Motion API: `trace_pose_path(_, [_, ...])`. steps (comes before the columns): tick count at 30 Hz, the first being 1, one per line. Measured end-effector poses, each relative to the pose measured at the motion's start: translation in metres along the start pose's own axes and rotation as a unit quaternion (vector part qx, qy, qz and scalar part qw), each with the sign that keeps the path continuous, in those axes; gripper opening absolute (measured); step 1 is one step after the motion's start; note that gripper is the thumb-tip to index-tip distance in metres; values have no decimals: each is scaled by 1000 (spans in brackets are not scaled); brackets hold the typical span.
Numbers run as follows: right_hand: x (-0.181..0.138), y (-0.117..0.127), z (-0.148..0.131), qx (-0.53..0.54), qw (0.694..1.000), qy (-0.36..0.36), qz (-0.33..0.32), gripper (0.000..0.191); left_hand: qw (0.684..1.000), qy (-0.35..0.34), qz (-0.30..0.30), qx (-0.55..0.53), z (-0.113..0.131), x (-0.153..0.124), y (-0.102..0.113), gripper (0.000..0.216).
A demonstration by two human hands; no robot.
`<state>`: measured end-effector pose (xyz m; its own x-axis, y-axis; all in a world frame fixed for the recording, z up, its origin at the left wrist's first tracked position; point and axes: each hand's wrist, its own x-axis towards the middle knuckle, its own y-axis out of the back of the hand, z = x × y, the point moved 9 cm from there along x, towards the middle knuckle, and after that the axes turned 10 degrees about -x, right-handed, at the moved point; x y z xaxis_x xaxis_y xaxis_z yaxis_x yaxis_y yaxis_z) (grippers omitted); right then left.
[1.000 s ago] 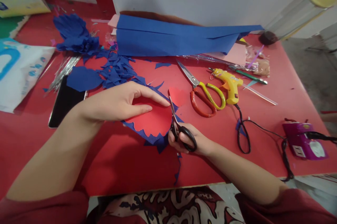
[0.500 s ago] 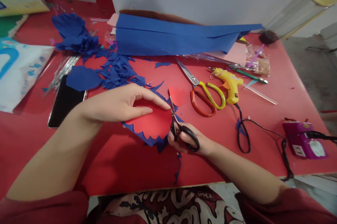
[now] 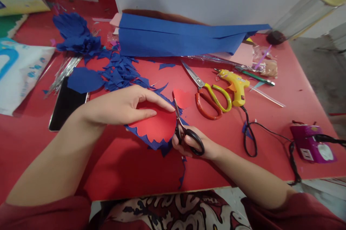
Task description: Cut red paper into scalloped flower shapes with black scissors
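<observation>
My left hand (image 3: pixel 140 106) grips a red paper shape (image 3: pixel 155 123) with a scalloped edge, laid over blue paper (image 3: pixel 147 142) whose border sticks out around it. Thumb and index finger press on the red face; the other fingers are hidden beneath. In my right hand (image 3: pixel 198 143) are small scissors with black handles (image 3: pixel 195 142). Their blades point away from me at the right edge of the held papers, close to my left index fingertip. A smaller red paper piece (image 3: pixel 183 98) lies just beyond the blades. Whether the blades are fully closed is hard to see.
Large scissors (image 3: pixel 211 98) with red and yellow handles and a yellow glue gun (image 3: pixel 235 86) lie to the right. Blue scraps (image 3: pixel 120 71), a phone (image 3: pixel 67 107) and a blue paper flower (image 3: pixel 77 35) are at left. Folded blue paper (image 3: pixel 175 37) lies behind; a purple power box (image 3: pixel 313 143) sits far right.
Almost nothing differs. Both hands, the scissors and the held papers stay in practically the same place.
</observation>
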<state>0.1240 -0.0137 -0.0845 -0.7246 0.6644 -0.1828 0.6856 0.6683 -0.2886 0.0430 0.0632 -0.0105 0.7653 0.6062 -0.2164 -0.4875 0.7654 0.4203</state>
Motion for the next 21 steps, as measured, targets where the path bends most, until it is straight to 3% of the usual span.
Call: trace_pose_path(21, [0,2,1,21,1000,15,6,48,1000,-6,0,10,0,0,0,39])
